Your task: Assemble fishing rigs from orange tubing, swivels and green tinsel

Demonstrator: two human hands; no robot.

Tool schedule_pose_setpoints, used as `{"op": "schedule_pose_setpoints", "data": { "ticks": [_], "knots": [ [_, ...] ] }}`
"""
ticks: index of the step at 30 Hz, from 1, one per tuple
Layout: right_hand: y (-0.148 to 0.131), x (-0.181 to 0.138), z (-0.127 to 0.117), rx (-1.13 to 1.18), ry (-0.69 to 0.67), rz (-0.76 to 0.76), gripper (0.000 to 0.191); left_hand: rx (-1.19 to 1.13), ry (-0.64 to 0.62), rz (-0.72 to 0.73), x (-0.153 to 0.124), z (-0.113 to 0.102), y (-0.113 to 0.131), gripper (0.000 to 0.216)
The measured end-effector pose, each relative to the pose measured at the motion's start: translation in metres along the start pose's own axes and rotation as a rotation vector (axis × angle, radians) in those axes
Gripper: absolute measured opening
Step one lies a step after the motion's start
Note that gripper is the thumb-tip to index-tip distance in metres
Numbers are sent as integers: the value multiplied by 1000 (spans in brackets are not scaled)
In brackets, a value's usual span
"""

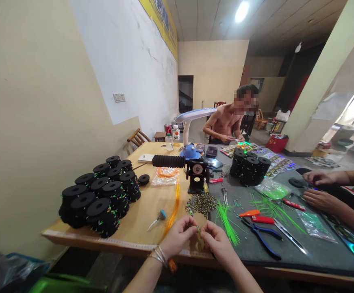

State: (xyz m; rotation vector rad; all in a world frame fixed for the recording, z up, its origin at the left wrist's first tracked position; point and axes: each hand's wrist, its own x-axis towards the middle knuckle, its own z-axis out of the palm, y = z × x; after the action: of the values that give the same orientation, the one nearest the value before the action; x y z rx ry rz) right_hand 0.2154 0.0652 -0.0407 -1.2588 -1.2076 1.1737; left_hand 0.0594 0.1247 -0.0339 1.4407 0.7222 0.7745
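Note:
My left hand (180, 235) and my right hand (216, 239) meet close together over the table's front edge, thumbs and fingertips pinched. Between them shows a tiny greenish piece (198, 229), too small to name. Just beyond lies a pile of small dark and coloured beads (205, 203). A hank of orange strands (174, 207) runs beside and below my left hand. Green strands (227, 224) lie to the right of my right hand. A blue-topped tool with pale prongs (161, 215) rests left of my left hand.
Stacked black foam spools (99, 209) fill the left; more spools (250, 167) stand right. A winding device (196, 175) and blue lamp (190, 151) stand ahead. Pliers (263, 236) and scissors (289, 236) lie right. A co-worker's hands (323, 199) work at right; another person (225, 124) sits opposite.

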Motion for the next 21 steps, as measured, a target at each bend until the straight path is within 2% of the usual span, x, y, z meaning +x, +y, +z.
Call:
{"op": "schedule_pose_setpoints", "data": {
  "ticks": [21],
  "knots": [
    [1, 2, 0, -70, -10, -4, 23, -19, -58, -6, 0, -2, -2, 27]
  ]
}}
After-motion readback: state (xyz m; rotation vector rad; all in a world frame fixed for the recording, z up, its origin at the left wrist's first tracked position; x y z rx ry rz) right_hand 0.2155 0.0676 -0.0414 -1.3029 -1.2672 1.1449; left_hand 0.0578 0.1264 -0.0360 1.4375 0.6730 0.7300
